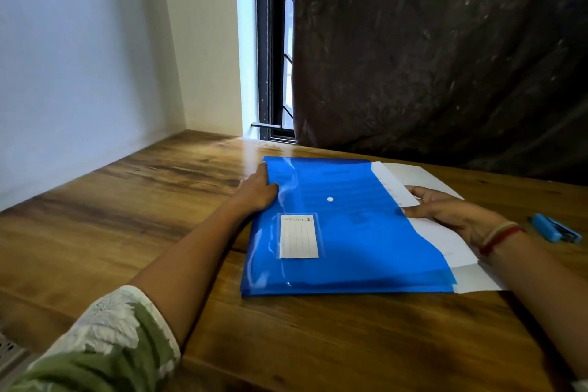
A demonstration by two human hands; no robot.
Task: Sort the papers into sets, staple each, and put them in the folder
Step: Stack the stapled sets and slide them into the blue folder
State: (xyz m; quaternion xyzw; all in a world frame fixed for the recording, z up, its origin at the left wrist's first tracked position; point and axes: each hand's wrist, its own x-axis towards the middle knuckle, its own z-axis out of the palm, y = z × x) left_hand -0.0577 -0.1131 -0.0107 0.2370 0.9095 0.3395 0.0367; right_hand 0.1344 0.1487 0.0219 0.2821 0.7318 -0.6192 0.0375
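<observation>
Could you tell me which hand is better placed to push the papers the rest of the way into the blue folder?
The right hand: it grips the papers jutting from the folder's open right side. The left hand lies flat on the opposite edge, bracing it.

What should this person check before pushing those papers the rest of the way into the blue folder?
1. Left hand steadying the blue folder at its closed edge: ok.
2. Right hand gripping the papers: ok.
3. Papers fully inside: not ok, white edges stick out on the right.
4. Sets stapled: cannot tell.
5. Stapler clear of the folder, on the table: ok.
6. Snap button fastened: cannot tell.
</observation>
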